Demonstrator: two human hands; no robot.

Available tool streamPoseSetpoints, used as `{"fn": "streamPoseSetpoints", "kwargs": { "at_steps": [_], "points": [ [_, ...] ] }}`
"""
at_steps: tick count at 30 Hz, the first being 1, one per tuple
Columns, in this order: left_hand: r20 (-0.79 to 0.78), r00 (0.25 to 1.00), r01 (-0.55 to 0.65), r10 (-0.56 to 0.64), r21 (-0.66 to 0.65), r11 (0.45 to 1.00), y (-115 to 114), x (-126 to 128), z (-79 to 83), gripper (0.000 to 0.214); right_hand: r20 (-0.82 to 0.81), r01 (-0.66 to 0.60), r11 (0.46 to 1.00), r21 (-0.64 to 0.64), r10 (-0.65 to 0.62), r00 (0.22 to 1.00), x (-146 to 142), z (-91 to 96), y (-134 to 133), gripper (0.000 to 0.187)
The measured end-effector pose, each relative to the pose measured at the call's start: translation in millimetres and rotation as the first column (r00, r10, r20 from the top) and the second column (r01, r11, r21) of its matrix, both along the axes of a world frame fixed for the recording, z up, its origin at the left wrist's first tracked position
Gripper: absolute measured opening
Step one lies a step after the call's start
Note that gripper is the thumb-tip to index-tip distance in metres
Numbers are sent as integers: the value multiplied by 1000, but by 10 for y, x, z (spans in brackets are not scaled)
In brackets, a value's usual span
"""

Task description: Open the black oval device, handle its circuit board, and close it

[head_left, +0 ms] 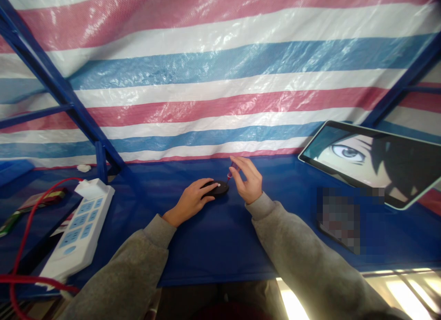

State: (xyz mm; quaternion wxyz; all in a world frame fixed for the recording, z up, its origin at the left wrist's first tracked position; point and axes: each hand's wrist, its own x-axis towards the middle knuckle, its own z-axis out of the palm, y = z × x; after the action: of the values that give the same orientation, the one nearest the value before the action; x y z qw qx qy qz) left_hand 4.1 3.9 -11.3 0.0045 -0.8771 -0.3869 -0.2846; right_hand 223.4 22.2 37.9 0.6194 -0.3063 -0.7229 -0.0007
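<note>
A small black oval device [219, 189], like a computer mouse, lies on the blue bench [213, 237] near the back. My left hand [191, 198] rests on its left side, fingers curled over it and holding it down. My right hand [248, 179] hovers just to its right, fingertips pinched round a thin red-handled tool [231, 171] whose tip points down at the black device. Both arms wear grey sleeves.
A white power strip [78, 229] with a red cable [24, 237] lies at the left. A tablet [375, 160] showing a drawn face leans at the right, with a blurred flat object [341, 219] in front of it. A striped tarpaulin [220, 81] and blue frame bars [58, 85] close the back.
</note>
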Motion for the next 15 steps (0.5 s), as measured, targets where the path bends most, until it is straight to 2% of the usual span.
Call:
{"fn": "streamPoseSetpoints", "kwargs": {
  "at_steps": [15],
  "points": [
    [-33, 999, 4, -4, -12, 1000, -23, 23, 46, 42, 66, -56, 996, -65, 61, 996, 8, 15, 6, 33]
  ]
}}
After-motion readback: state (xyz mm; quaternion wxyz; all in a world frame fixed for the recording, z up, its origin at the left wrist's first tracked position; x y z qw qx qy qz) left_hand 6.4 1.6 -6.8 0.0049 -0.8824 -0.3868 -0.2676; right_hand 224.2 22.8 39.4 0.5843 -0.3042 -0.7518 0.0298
